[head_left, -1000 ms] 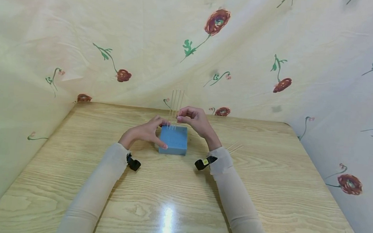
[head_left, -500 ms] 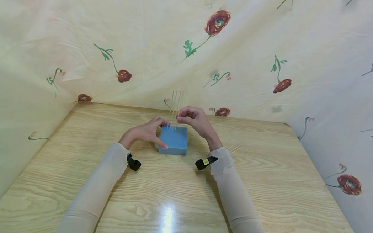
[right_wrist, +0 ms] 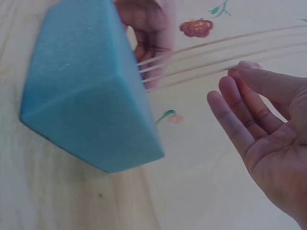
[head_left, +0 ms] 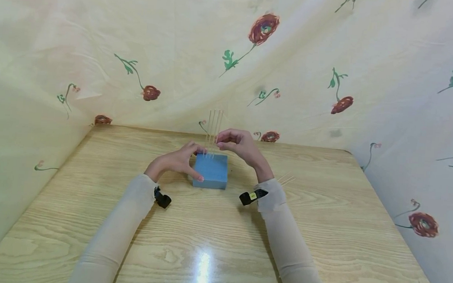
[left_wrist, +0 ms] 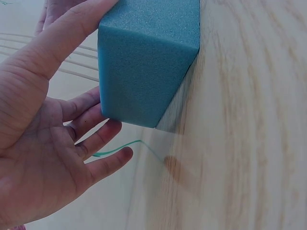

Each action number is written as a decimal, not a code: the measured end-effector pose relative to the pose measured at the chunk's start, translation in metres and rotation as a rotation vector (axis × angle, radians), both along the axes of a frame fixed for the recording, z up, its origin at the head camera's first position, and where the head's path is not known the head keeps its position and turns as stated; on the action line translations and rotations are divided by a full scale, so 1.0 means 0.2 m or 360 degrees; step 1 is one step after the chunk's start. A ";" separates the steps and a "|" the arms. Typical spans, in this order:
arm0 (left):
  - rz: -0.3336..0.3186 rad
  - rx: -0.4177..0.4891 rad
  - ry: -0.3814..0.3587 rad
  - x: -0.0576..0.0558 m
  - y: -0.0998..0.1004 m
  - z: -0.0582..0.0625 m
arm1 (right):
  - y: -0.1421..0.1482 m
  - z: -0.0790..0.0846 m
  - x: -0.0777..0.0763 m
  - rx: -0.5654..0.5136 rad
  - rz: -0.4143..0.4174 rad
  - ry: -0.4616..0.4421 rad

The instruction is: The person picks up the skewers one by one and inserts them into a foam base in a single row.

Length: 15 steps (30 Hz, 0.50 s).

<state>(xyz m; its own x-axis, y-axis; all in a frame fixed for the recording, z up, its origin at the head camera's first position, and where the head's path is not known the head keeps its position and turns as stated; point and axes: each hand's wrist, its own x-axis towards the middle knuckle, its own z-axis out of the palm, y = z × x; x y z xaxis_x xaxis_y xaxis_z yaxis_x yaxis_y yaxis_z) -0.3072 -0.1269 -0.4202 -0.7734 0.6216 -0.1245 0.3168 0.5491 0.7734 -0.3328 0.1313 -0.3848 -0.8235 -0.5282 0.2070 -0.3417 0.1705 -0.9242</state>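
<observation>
A light blue foam block (head_left: 211, 171) lies on the table, with several thin wooden skewers (right_wrist: 172, 51) standing in a row along its far edge. My left hand (head_left: 178, 158) grips the block from the left, thumb on the top near the front and fingers round the back corner. Above the block's far right side, my right hand (head_left: 243, 147) pinches the nearest skewer (right_wrist: 192, 79) of the row between thumb and index finger. In the right wrist view that skewer's lower end meets the foam, and the other right fingers are held apart from it.
A few loose skewers (head_left: 288, 181) lie on the wooden table (head_left: 190, 226) right of the right wrist, partly hidden by the sleeve. A flowered cloth (head_left: 184, 61) hangs behind and along both sides of the table.
My right hand and wrist have shifted slightly to the right, fingertips staying at the same skewer. The left hand and the foam block keep their place.
</observation>
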 end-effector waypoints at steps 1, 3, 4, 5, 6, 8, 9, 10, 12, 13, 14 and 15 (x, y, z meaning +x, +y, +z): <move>-0.0001 0.0000 0.0000 0.00 0.00 0.00 | 0.01 0.01 0.00 0.0007 -0.0002 0.0004; -0.0005 0.0001 0.0002 0.00 0.00 0.00 | 0.03 0.03 0.01 0.0021 -0.0005 0.0008; -0.0006 0.0000 0.0002 0.00 0.00 0.00 | 0.04 0.04 0.01 0.0022 -0.0003 0.0005; -0.0008 -0.0003 0.0005 0.00 0.00 -0.01 | 0.05 0.05 0.01 0.0030 -0.0004 0.0010; -0.0011 -0.0004 0.0006 0.00 0.01 -0.01 | 0.07 0.06 0.01 0.0037 -0.0002 0.0013; -0.0014 -0.0005 0.0007 0.00 0.01 -0.01 | 0.09 0.08 0.02 0.0058 0.0005 0.0019; -0.0015 -0.0004 0.0005 0.00 0.01 -0.01 | 0.10 0.09 0.02 0.0074 0.0009 0.0026; -0.0015 -0.0004 0.0005 -0.01 0.01 -0.01 | 0.11 0.10 0.02 0.0095 0.0012 0.0035; -0.0017 -0.0002 0.0009 -0.01 0.01 -0.01 | 0.12 0.12 0.02 0.0137 0.0023 0.0053; -0.0017 0.0001 0.0012 -0.01 0.00 -0.01 | 0.13 0.13 0.02 0.0160 0.0032 0.0062; -0.0019 0.0001 0.0017 -0.01 0.00 -0.01 | 0.14 0.14 0.02 0.0185 0.0038 0.0071; -0.0020 0.0004 0.0019 -0.01 0.00 -0.01 | 0.15 0.14 0.02 0.0218 0.0047 0.0086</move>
<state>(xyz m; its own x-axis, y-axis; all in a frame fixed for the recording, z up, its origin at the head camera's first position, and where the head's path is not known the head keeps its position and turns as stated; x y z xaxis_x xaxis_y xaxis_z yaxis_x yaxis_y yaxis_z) -0.3087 -0.1270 -0.4221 -0.7669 0.6316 -0.1138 0.3328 0.5431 0.7709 -0.3293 0.1612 -0.3562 -0.7968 -0.5783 0.1751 -0.3972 0.2828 -0.8731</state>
